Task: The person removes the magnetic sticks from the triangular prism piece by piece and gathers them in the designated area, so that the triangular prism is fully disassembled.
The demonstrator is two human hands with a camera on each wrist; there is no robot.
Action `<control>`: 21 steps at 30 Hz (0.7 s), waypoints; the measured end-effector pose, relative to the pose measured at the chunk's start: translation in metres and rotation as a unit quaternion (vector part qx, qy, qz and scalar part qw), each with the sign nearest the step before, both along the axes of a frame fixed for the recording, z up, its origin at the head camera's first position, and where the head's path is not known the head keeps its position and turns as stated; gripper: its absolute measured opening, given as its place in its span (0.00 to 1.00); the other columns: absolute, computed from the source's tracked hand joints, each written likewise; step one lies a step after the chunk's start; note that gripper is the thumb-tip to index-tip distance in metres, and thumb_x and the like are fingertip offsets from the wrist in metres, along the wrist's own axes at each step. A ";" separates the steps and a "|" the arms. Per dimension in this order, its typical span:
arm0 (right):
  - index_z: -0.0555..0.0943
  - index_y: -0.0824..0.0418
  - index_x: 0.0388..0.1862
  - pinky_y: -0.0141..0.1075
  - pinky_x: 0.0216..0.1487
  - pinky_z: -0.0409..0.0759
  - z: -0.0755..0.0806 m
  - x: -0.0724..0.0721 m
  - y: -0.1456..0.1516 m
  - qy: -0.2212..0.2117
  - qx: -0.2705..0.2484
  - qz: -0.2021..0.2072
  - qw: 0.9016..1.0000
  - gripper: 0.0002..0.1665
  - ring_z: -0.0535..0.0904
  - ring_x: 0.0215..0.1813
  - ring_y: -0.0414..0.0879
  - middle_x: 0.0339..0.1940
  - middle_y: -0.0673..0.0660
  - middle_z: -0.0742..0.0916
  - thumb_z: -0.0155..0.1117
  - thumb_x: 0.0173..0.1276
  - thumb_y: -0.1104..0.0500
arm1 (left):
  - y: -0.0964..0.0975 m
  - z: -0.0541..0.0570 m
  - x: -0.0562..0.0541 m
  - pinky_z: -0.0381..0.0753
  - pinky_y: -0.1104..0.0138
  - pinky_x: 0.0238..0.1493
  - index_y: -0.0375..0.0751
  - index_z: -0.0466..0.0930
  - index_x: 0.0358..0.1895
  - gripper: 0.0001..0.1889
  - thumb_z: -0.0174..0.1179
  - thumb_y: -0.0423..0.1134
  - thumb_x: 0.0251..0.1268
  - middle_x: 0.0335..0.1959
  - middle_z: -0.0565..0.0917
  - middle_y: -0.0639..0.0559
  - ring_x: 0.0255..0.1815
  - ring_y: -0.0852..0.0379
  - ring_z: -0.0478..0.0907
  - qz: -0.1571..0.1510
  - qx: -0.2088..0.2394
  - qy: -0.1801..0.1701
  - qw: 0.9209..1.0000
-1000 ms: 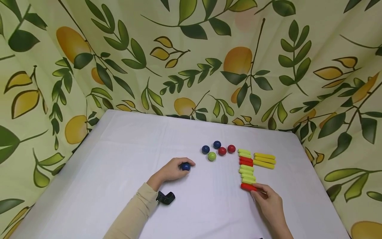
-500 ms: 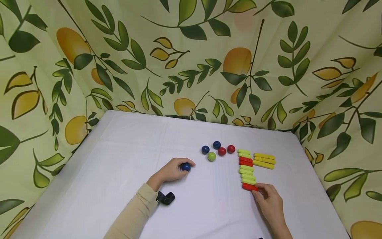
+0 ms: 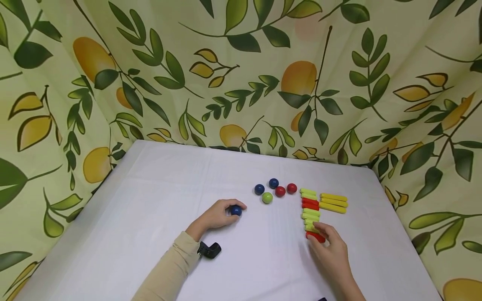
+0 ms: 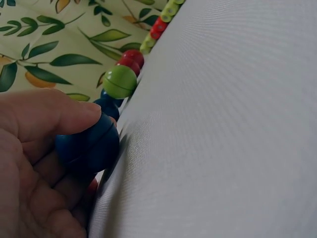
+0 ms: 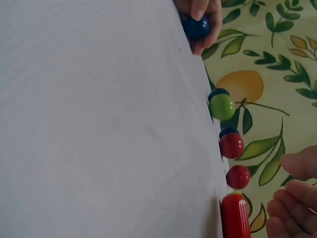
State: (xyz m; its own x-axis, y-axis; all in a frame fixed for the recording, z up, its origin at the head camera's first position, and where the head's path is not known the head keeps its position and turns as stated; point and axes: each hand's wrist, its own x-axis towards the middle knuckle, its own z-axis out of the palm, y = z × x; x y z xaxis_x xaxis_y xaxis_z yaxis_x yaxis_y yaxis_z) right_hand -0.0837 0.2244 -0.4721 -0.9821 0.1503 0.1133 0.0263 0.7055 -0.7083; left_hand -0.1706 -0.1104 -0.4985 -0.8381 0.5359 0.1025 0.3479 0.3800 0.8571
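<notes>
My left hand (image 3: 216,215) grips a dark blue ball (image 3: 236,210) low over the white tabletop; the left wrist view shows the thumb across the ball (image 4: 91,146). At the near end of a column of short sticks lies a red stick (image 3: 315,237). Over it, thumb and fingers apart, is my right hand (image 3: 333,246); in the right wrist view the fingertips stand off from the red stick (image 5: 236,215). Further along the column come light green sticks (image 3: 311,215), two red sticks (image 3: 310,203) and more green ones.
Beyond the hands sit two blue balls (image 3: 259,189), two red balls (image 3: 280,191) and a green ball (image 3: 267,197). Longer yellow sticks (image 3: 333,203) lie right of the column. A black wrist mount (image 3: 211,250) sticks out from the left sleeve. A leaf-patterned curtain (image 3: 233,104) surrounds the table.
The right hand has let go of the near red stick, which shifted slightly right into line with the column, and has spread its fingers. The left hand still holds the ball, nearly still.
</notes>
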 end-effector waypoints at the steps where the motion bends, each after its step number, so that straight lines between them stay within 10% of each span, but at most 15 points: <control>1: 0.76 0.62 0.56 0.32 0.53 0.80 0.001 -0.001 -0.004 -0.006 -0.014 0.012 1.000 0.24 0.80 0.54 0.54 0.53 0.59 0.82 0.68 0.60 0.62 | 0.000 0.000 0.000 0.69 0.55 0.65 0.42 0.80 0.53 0.17 0.60 0.30 0.60 0.54 0.82 0.49 0.62 0.50 0.74 0.001 -0.001 0.000 1.000; 9: 0.76 0.58 0.56 0.30 0.58 0.76 0.001 -0.018 -0.042 -0.069 -0.161 0.109 0.978 0.23 0.78 0.58 0.49 0.55 0.56 0.83 0.68 0.61 0.61 | -0.001 0.001 0.000 0.69 0.56 0.65 0.45 0.80 0.52 0.15 0.62 0.35 0.61 0.54 0.82 0.52 0.62 0.53 0.73 0.011 -0.003 0.003 1.000; 21: 0.78 0.61 0.53 0.22 0.54 0.76 -0.025 -0.022 -0.057 -0.084 -0.223 0.177 0.955 0.21 0.81 0.53 0.47 0.52 0.56 0.85 0.68 0.60 0.64 | 0.006 -0.001 -0.007 0.71 0.56 0.64 0.41 0.79 0.55 0.17 0.63 0.35 0.61 0.57 0.80 0.47 0.63 0.49 0.73 0.063 0.049 -0.041 0.996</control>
